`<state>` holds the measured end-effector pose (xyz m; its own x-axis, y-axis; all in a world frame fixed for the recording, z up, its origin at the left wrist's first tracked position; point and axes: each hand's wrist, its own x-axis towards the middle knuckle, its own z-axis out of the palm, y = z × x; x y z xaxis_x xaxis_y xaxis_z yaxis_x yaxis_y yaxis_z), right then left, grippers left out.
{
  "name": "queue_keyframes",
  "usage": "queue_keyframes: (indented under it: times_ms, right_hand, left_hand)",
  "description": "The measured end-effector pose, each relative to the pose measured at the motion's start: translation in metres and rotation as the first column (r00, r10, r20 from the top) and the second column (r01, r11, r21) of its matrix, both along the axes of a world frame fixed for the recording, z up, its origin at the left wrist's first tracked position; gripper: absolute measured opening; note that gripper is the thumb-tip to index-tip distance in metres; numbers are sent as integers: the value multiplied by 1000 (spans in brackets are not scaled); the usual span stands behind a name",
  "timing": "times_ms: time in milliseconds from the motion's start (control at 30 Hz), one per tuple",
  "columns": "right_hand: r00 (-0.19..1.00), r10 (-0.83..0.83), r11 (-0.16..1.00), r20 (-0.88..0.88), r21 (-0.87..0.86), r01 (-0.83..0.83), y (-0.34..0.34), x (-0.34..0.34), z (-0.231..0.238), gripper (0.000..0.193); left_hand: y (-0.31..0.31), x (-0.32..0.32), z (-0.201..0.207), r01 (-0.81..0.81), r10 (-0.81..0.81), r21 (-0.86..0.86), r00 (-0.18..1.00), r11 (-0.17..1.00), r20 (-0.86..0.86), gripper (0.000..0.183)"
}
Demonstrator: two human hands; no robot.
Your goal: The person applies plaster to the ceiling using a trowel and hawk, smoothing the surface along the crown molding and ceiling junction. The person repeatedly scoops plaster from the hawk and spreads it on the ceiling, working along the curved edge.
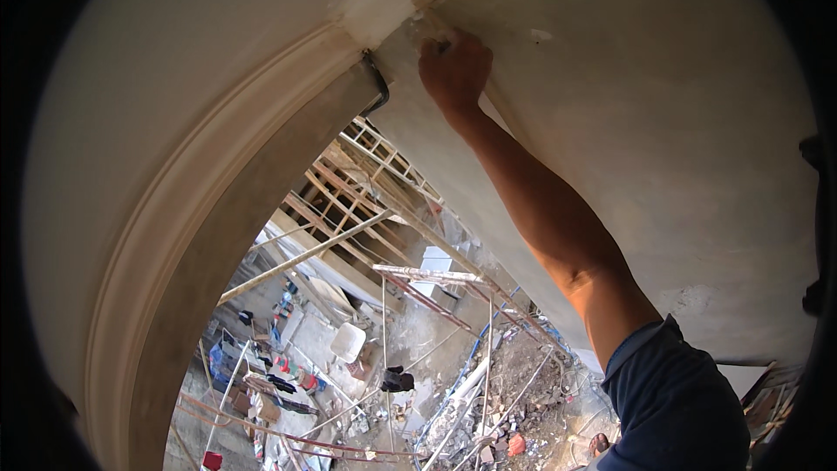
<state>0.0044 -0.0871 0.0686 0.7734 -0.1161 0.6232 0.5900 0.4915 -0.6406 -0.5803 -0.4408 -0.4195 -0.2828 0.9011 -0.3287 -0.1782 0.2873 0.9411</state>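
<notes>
My right hand (455, 70) is raised to the top of a grey plastered wall (628, 139), by the corner where it meets a pale patch (377, 7) of filler or plaster. Its fingers are closed. A small dark bit shows between them and something pale lies at the fingertips, but I cannot make out what it is. Left of the hand, a curved moulding (209, 144) runs down along an arch, and a black bent pipe or cable (377, 87) sticks out near its upper end. My left hand is out of view.
Far below, scaffold poles (305, 255) cross the opening. A timber frame (349, 196) stands beyond them. The ground holds rubble (532, 392), a white basin-like thing (348, 343) and scattered clutter. A dark glove-like item (398, 379) hangs on a pole.
</notes>
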Motion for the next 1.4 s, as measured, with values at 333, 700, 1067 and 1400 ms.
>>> queue_keyframes:
  times_ms: [333, 700, 1067, 1400]
  right_hand:
    - [994, 83, 985, 73, 142, -93, 8, 2, -3, 19]
    - [955, -275, 887, 107, 412, 209, 19, -16, -31, 11]
    - [879, -460, 834, 129, 404, 377, 65, -33, -4, 13]
    - [928, -338, 868, 157, 433, 243, 32, -37, -36, 16]
  left_hand:
    - [35, 30, 22, 31, -31, 7, 999, 999, -26, 20]
    - [55, 43, 26, 40, -40, 21, 999, 999, -16, 21]
    - [89, 42, 29, 55, -55, 25, 998, 998, -11, 21]
    - [122, 49, 31, 98, -98, 25, 995, 995, -4, 22]
